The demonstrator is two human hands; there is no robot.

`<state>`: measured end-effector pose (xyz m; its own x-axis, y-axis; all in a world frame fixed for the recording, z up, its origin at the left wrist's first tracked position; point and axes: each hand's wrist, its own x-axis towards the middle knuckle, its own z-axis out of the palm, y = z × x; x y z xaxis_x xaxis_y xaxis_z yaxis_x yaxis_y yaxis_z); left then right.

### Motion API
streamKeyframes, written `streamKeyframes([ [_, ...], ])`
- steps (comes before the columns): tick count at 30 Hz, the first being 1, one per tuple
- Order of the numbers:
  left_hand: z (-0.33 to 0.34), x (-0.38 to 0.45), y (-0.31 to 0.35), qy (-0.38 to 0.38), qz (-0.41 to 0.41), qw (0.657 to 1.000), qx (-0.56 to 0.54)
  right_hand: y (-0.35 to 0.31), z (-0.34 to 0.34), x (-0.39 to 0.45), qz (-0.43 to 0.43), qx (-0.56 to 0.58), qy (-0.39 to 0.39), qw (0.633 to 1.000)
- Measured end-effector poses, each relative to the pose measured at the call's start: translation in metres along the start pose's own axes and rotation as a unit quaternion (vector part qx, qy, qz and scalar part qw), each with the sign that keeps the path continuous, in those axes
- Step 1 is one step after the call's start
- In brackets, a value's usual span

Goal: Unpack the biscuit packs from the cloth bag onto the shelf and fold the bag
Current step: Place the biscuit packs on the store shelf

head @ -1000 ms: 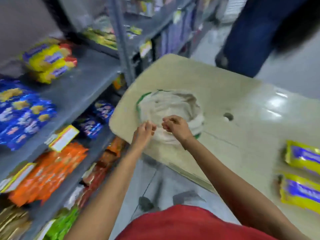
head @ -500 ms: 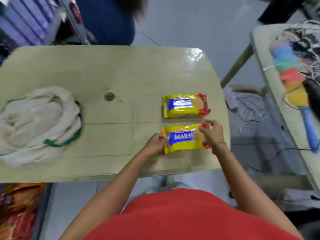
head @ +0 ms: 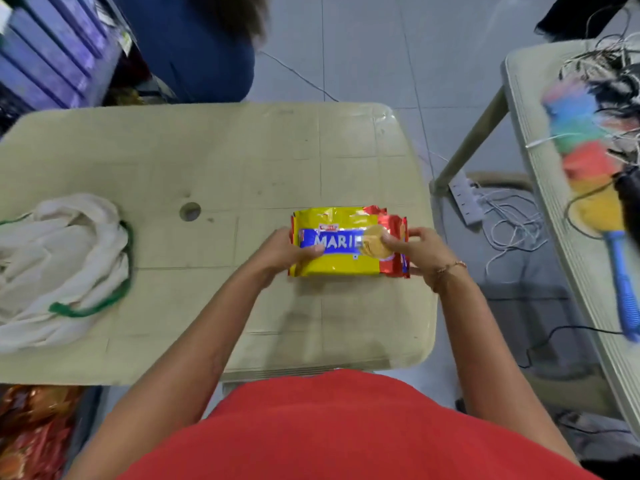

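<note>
Two hands on one stack of biscuit packs (head: 341, 242), head view. The left hand (head: 282, 252) grips the stack's left end, thumb lying across the blue band on top, the other fingers hidden behind the end. The right hand (head: 417, 252) grips the red right end, thumb pressed on the printed biscuit, fingers curled round the end and under it. Both hands are closed on the stack, which sits between them, long side running hand to hand, label facing up. A second yellow wrapper shows just beyond the top one, its far edge and red end sticking out; the two look stacked, and whether the lower one touches the table (head: 221, 157) I cannot tell. A thin bracelet (head: 450, 266) circles the right wrist.

Well off to the left of the left hand, the cloth bag (head: 60, 265) lies crumpled on the table, cream fabric with a green-trimmed edge, its left part cut off by the frame. A round hole (head: 190, 211) in the table lies between bag and left hand, nearer the bag. To the right of the right hand, past the table edge, a second table (head: 540, 174) carries a many-coloured duster (head: 595, 168) and tangled cables.
</note>
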<state>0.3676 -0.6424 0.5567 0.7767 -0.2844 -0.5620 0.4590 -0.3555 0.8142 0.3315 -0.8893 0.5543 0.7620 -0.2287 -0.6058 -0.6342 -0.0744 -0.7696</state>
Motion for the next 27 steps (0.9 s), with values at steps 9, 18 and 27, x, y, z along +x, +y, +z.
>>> streamKeyframes([
  [9, -0.005, 0.051, 0.015, 0.067, -0.048, 0.996, -0.025, -0.033, 0.015, 0.050, -0.006, -0.016, 0.016, 1.000],
  [18, -0.014, 0.061, 0.006, 0.013, -0.062, 0.996, -0.065, -0.026, 0.006, 0.065, 0.010, 0.000, -0.032, 0.999],
  [27, -0.012, 0.057, -0.008, -0.071, -0.119, 0.979, -0.148, -0.009, -0.001, 0.067, 0.105, 0.001, -0.128, 0.986],
])
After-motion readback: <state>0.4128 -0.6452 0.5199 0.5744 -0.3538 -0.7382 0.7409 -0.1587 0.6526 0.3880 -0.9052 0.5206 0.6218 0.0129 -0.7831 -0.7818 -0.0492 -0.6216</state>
